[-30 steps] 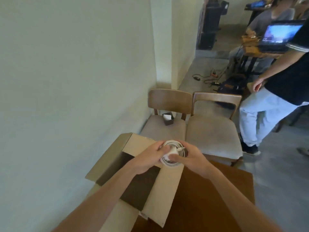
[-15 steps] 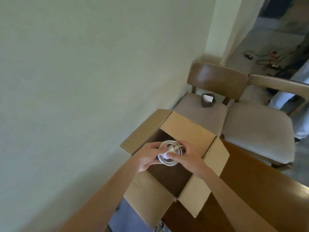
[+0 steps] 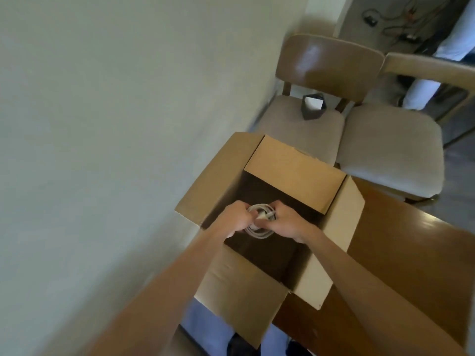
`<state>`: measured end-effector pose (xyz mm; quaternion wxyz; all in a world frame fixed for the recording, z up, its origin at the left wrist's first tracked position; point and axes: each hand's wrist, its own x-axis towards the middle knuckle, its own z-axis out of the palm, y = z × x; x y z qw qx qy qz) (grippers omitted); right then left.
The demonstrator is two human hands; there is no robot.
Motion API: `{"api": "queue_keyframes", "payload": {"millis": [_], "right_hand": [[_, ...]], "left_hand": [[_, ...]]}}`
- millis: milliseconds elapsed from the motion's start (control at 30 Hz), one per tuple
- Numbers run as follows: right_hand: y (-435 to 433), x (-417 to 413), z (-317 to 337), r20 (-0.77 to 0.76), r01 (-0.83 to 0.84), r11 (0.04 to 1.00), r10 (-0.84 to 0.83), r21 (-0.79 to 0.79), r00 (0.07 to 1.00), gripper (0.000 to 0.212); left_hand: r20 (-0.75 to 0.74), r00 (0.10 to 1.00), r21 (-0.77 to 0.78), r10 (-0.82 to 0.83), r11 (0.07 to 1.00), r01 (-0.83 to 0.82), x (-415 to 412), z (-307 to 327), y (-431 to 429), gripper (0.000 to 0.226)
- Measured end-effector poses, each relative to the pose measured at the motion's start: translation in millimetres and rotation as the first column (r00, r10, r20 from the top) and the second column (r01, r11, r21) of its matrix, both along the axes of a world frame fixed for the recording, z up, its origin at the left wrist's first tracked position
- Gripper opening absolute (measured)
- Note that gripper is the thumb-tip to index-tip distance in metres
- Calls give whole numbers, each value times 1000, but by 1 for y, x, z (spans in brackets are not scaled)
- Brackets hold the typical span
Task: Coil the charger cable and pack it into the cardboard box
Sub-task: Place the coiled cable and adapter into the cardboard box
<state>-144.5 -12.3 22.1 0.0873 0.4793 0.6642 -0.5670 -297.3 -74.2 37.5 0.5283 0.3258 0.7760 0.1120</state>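
The white charger cable is wound into a small round coil, and both my hands hold it. My left hand grips its left side and my right hand pinches the right side, where the connector end sticks out. The coil hangs over the dark inside of the open cardboard box, which has all its flaps folded outward. The box stands at the left corner of the brown wooden table. The bottom of the box is too dark to see.
A plain wall runs close along the left of the box. Two wooden chairs with beige seats stand beyond the table, and a small dark pouch sits on the left one. A person's light trouser legs and floor cables show at the top right.
My hands have carried the coiled cable from above the near flap to over the box opening, a little lower. The view has tilted down and swung left.
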Motion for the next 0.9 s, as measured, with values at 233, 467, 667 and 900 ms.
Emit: {"api": "queue_keyframes", "payload": {"millis": [233, 467, 667, 900], "right_hand": [[10, -15, -25, 202, -125, 992, 118, 22, 972, 60], [18, -16, -32, 401, -251, 967, 212, 47, 891, 74], [3, -17, -26, 406, -311, 915, 190, 258, 894, 67], [5, -17, -22, 324, -373, 889, 282, 264, 903, 62]], "left_hand": [[-160, 955, -85, -250, 967, 239, -6, -29, 13, 29], [-181, 936, -52, -303, 953, 299, -12, -35, 17, 34], [-204, 922, -55, -328, 944, 324, -8, -35, 14, 47], [-233, 898, -66, -374, 927, 369, -11, -38, 11, 48]]}}
